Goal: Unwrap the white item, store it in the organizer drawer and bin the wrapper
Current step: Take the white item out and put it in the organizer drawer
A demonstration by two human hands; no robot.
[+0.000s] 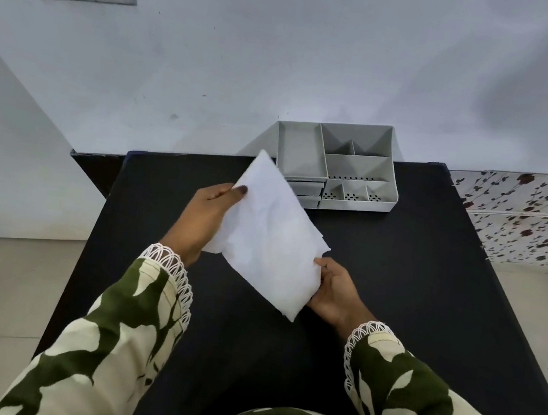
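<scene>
The white item (270, 238) hides most fingers of both hands, and whether its wrapper is opened is hard to tell. The left hand (208, 214) pinches its upper edge with the thumb on top; the right hand (333, 292) grips its lower corner. It is held above the black table (412, 276), near the grey organizer (338, 165) by the white wall (284, 53).

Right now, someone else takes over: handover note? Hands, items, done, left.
Left hand: grips the white wrapped item at its upper left edge, thumb on top.
Right hand: holds its lower right edge.
The item is held above the black table, still wrapped as far as I can tell.
Grey organizer: at the table's far edge, top compartments look empty, drawers on its front left shut.
Done: item picked up.
Left: unwrap, open a drawer, store the item, bin the wrapper. No bin in view.
</scene>
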